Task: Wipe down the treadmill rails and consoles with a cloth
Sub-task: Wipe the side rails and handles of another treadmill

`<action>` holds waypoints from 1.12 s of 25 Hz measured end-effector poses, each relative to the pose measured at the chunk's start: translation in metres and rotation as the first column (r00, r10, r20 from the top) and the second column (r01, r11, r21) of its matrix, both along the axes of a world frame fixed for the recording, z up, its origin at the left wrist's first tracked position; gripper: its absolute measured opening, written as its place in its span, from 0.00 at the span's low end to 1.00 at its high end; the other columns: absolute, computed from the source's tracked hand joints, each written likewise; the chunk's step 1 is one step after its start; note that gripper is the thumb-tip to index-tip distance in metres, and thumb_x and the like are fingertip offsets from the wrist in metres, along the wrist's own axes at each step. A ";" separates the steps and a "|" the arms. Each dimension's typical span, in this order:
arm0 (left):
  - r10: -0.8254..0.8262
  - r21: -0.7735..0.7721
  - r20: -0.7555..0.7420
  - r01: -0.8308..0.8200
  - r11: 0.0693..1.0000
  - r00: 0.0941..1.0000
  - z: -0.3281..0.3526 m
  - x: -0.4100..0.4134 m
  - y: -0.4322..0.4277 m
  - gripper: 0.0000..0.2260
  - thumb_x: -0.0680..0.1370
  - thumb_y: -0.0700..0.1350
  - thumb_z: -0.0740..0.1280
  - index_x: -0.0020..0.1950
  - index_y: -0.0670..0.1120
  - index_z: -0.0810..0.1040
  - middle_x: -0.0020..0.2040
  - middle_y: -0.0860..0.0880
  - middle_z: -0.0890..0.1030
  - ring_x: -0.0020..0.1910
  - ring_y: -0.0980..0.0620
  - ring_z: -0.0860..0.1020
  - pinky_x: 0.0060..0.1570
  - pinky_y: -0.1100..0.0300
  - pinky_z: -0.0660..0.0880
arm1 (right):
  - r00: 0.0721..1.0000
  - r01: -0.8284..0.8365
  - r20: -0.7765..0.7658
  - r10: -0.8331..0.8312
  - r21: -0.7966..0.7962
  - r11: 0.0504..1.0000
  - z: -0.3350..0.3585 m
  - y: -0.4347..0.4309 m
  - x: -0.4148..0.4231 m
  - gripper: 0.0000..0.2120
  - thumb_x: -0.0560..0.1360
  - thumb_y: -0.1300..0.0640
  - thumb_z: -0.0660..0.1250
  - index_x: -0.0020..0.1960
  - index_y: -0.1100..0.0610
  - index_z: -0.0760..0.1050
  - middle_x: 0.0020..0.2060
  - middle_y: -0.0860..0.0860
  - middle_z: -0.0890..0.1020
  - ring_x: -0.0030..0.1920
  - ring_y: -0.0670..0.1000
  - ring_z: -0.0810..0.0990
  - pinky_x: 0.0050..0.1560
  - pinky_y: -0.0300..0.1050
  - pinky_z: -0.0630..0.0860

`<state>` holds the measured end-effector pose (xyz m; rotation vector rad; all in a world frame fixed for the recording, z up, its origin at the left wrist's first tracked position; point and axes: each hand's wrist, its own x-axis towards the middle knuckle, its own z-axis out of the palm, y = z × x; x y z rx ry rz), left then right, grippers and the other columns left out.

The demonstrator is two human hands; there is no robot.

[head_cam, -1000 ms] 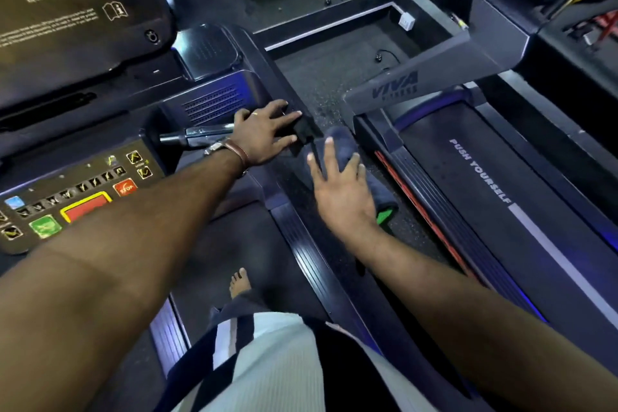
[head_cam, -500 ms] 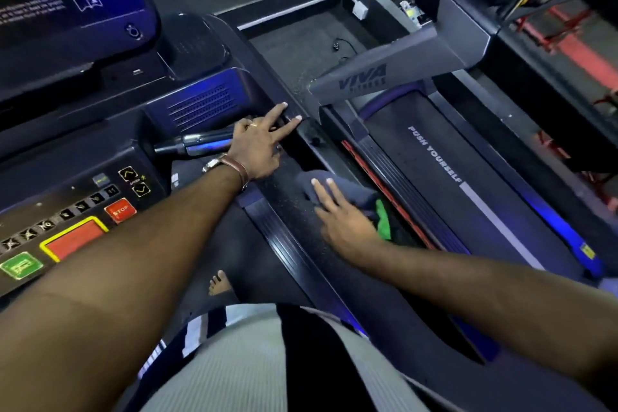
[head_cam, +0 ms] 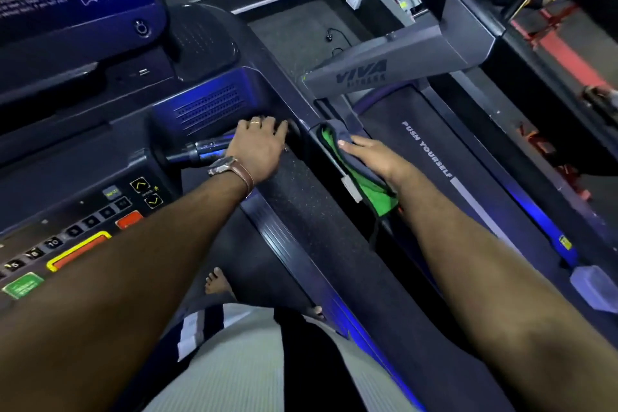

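Presses soft, limp cloth [head_cam: 368, 189] flat under straight-fingered right grip [head_cam: 374, 157], left grip [head_cam: 261, 147] curled on handlebar [head_cam: 200, 152]; gathers best beneath palm.

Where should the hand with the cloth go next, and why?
Probably slide the right hand and cloth back toward the body along the side rail: flat fingers press the cloth near the rail's front end, while the left hand grips the console handle for support.

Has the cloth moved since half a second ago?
Yes. The cloth under the right hand has slid forward, closer to the VIVA upright.
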<state>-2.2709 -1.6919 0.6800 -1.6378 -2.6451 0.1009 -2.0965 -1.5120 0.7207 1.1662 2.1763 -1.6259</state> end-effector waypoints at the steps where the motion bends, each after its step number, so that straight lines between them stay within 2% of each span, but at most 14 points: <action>1: -0.004 -0.010 -0.025 0.003 1.000 1.000 -0.001 0.000 0.001 0.22 0.80 0.48 0.57 0.73 0.45 0.63 0.62 0.42 0.73 0.57 0.41 0.73 0.50 0.48 0.69 | 0.998 0.011 0.059 -0.008 -0.046 0.999 -0.003 0.006 -0.003 0.24 0.75 0.40 0.69 0.66 0.50 0.77 0.62 0.47 0.80 0.61 0.47 0.80 0.69 0.48 0.71; 3: -0.011 -0.032 -0.037 0.010 0.999 0.999 0.001 -0.001 0.001 0.22 0.81 0.48 0.56 0.74 0.44 0.62 0.62 0.42 0.73 0.58 0.40 0.73 0.50 0.48 0.69 | 0.994 -0.016 0.103 0.020 -0.039 0.999 -0.001 0.004 0.003 0.24 0.74 0.37 0.68 0.64 0.49 0.77 0.63 0.46 0.80 0.62 0.47 0.79 0.70 0.47 0.70; 5: -0.018 -0.055 -0.036 0.016 0.998 0.999 0.002 -0.002 -0.001 0.22 0.81 0.48 0.56 0.74 0.44 0.61 0.63 0.42 0.72 0.59 0.40 0.73 0.50 0.48 0.69 | 0.991 -0.021 0.128 0.022 -0.013 1.000 -0.006 0.004 0.018 0.33 0.71 0.32 0.68 0.68 0.51 0.75 0.64 0.44 0.78 0.64 0.46 0.76 0.71 0.46 0.67; 7: -0.011 -0.064 -0.026 0.009 0.998 1.000 0.001 -0.002 -0.001 0.22 0.81 0.48 0.56 0.74 0.44 0.61 0.63 0.42 0.72 0.59 0.40 0.73 0.50 0.48 0.69 | 0.975 0.093 0.212 -0.070 -0.096 0.991 -0.016 0.012 0.023 0.37 0.67 0.27 0.68 0.67 0.51 0.77 0.61 0.48 0.80 0.61 0.49 0.79 0.68 0.48 0.70; 10: -0.008 -0.083 0.011 0.009 0.997 1.000 0.001 -0.005 0.000 0.23 0.81 0.48 0.56 0.75 0.45 0.60 0.64 0.43 0.71 0.60 0.40 0.72 0.51 0.47 0.69 | 0.938 0.250 0.302 -0.170 -0.251 0.935 -0.039 0.032 -0.001 0.28 0.71 0.31 0.68 0.55 0.55 0.81 0.46 0.56 0.86 0.44 0.54 0.84 0.51 0.47 0.80; 11: 0.000 -0.073 0.034 0.002 0.997 0.999 0.000 -0.006 0.002 0.23 0.81 0.48 0.57 0.75 0.45 0.60 0.64 0.43 0.71 0.60 0.40 0.71 0.51 0.47 0.69 | 0.937 0.264 0.296 -0.184 -0.257 0.930 -0.046 0.035 -0.008 0.25 0.76 0.35 0.65 0.53 0.56 0.80 0.47 0.59 0.84 0.43 0.56 0.83 0.54 0.47 0.78; 14: 0.025 -0.061 0.090 -0.019 0.998 0.996 0.004 -0.010 0.008 0.24 0.80 0.50 0.58 0.75 0.46 0.60 0.65 0.43 0.70 0.60 0.41 0.71 0.50 0.48 0.69 | 0.950 0.292 0.168 -0.264 -0.181 0.939 -0.023 0.009 -0.014 0.21 0.81 0.40 0.59 0.60 0.55 0.78 0.55 0.53 0.83 0.46 0.49 0.82 0.62 0.46 0.73; 16: 0.029 -0.057 0.045 -0.026 0.998 0.999 0.003 -0.008 0.007 0.24 0.80 0.51 0.58 0.75 0.46 0.60 0.65 0.44 0.71 0.59 0.41 0.71 0.49 0.49 0.68 | 0.996 0.087 0.009 -0.086 -0.060 0.994 -0.006 -0.004 0.001 0.21 0.81 0.42 0.61 0.68 0.52 0.75 0.59 0.44 0.80 0.56 0.44 0.79 0.67 0.44 0.69; 18: 0.035 -0.063 0.043 -0.032 0.998 0.998 0.006 -0.005 0.007 0.25 0.80 0.52 0.57 0.75 0.46 0.60 0.65 0.45 0.71 0.60 0.42 0.71 0.49 0.49 0.68 | 0.992 -0.115 -0.022 0.124 0.232 0.966 -0.003 -0.012 0.014 0.25 0.79 0.42 0.65 0.73 0.48 0.69 0.66 0.39 0.73 0.65 0.43 0.72 0.69 0.42 0.65; 20: 0.047 -0.066 0.059 -0.043 0.997 0.997 0.008 -0.004 0.008 0.25 0.80 0.53 0.58 0.75 0.47 0.60 0.66 0.45 0.71 0.60 0.41 0.71 0.51 0.49 0.68 | 0.958 -0.265 0.061 0.281 0.562 0.783 -0.004 -0.016 0.016 0.30 0.77 0.40 0.65 0.76 0.44 0.63 0.75 0.41 0.65 0.71 0.49 0.67 0.69 0.47 0.67; 23: 0.065 -0.075 0.060 -0.061 0.995 0.996 0.011 -0.002 0.009 0.25 0.78 0.53 0.59 0.74 0.48 0.62 0.66 0.47 0.72 0.59 0.42 0.72 0.51 0.50 0.68 | 0.779 -0.539 0.380 0.499 0.813 0.220 -0.015 -0.038 -0.011 0.31 0.77 0.45 0.64 0.77 0.44 0.59 0.80 0.44 0.47 0.76 0.66 0.56 0.69 0.67 0.65; 24: 0.063 -0.082 0.052 -0.059 0.995 0.997 0.013 -0.002 0.007 0.24 0.78 0.53 0.60 0.73 0.48 0.65 0.65 0.47 0.73 0.58 0.42 0.73 0.50 0.50 0.68 | 0.756 -0.557 0.460 0.466 0.826 0.090 -0.012 -0.053 -0.024 0.29 0.78 0.49 0.62 0.77 0.46 0.60 0.80 0.46 0.43 0.76 0.69 0.51 0.69 0.71 0.61; 26: 0.071 -0.088 0.062 -0.065 0.994 0.996 0.014 -0.002 0.007 0.21 0.78 0.53 0.60 0.69 0.49 0.69 0.63 0.48 0.74 0.56 0.43 0.74 0.49 0.50 0.69 | 0.709 -0.627 0.606 0.360 0.776 -0.072 -0.009 -0.078 -0.033 0.26 0.81 0.53 0.54 0.78 0.53 0.60 0.80 0.52 0.44 0.76 0.73 0.44 0.68 0.76 0.55; 28: 0.108 -0.081 0.069 -0.102 0.991 0.992 0.013 0.001 0.008 0.21 0.78 0.53 0.60 0.71 0.51 0.68 0.65 0.49 0.73 0.58 0.44 0.74 0.51 0.51 0.69 | 0.538 -0.725 0.801 0.262 0.599 -0.341 -0.023 -0.093 -0.008 0.27 0.82 0.48 0.50 0.79 0.56 0.56 0.79 0.57 0.49 0.73 0.77 0.38 0.67 0.79 0.48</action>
